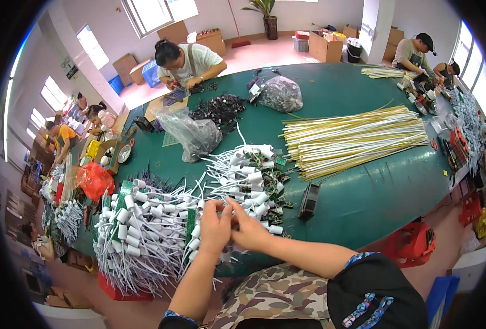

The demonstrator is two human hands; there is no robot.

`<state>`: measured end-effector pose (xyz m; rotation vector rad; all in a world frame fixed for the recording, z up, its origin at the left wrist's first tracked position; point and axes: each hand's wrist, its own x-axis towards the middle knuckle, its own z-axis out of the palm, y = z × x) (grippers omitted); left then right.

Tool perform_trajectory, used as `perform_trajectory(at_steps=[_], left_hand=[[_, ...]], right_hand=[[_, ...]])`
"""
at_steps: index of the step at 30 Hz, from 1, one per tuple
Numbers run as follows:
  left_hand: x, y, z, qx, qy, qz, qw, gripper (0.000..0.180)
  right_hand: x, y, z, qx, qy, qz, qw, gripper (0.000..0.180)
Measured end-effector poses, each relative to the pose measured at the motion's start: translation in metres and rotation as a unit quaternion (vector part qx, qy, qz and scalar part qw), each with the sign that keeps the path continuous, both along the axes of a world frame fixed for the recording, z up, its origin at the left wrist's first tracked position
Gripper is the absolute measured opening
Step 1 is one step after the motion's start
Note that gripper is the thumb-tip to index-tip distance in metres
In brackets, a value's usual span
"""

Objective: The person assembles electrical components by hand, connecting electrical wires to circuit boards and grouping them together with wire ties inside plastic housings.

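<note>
My left hand (214,230) and my right hand (249,229) meet at the near edge of the green table (363,200). Both have their fingers drawn together; whatever is between them is hidden. Left of them lies a big heap of white cylinders with white wires (130,233), with green circuit boards (125,189) among them. Just beyond my fingers spreads a second pile of white cylinders (248,171), with wires and small green boards mixed in. To the right of that pile a small black box-shaped object (309,202) stands on the table.
Long yellow and white strips (355,140) lie bundled across the table's right half. Clear plastic bags (191,133), a heap of black parts (221,111) and a red bag (95,181) lie farther off. A person (191,63) works opposite; others sit at both sides. A red stool (413,244) stands right.
</note>
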<state>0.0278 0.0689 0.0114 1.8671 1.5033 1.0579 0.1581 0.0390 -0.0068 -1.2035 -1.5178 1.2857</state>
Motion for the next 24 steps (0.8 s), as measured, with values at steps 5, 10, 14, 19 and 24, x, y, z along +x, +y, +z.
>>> perform_trajectory(at_steps=[5, 10, 14, 19, 24], left_hand=[[-0.002, 0.006, -0.028, -0.008, -0.106, -0.033, 0.994, 0.032], [-0.007, 0.006, -0.022, -0.086, 0.043, -0.191, 0.977, 0.025], [-0.008, -0.002, -0.040, -0.042, 0.122, -0.169, 0.977, 0.028], [0.004, -0.003, -0.040, -0.089, 0.130, -0.112, 0.981, 0.029], [-0.004, 0.000, -0.060, -0.183, -0.081, -0.166, 0.966, 0.029]], right_hand=[[0.029, 0.017, -0.030, 0.081, -0.065, -0.011, 0.995, 0.057], [0.052, 0.009, -0.008, -0.116, 0.041, -0.036, 0.992, 0.038], [0.041, 0.010, -0.036, 0.107, -0.174, 0.057, 0.977, 0.036], [0.036, 0.001, -0.041, 0.126, -0.183, -0.032, 0.975, 0.018], [0.053, 0.003, -0.031, 0.125, -0.075, 0.046, 0.988, 0.019]])
